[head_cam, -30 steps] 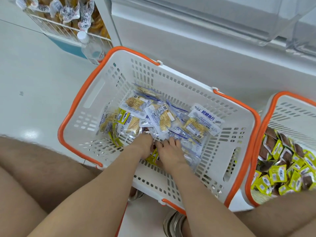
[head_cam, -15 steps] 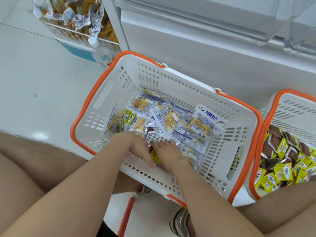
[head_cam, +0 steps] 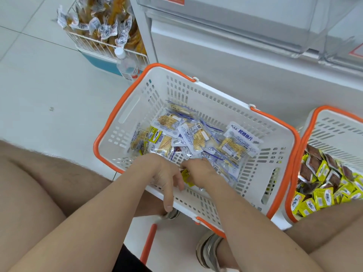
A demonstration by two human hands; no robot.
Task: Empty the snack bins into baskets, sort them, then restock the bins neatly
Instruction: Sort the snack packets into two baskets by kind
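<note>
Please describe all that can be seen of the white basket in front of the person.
The white basket is perforated plastic with an orange rim and a slot grip in each end wall. It stands upright on the pale floor, close beside a second basket. Clear-and-blue snack packets lie loose in a shallow heap on its bottom. The left hand and right hand reach in over its near wall.

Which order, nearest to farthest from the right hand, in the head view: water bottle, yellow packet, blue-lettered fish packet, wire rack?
1. yellow packet, at the right hand's fingertips.
2. blue-lettered fish packet, right side of the basket.
3. water bottle, on the floor beyond the basket's left corner.
4. wire rack, behind the bottle.
</note>
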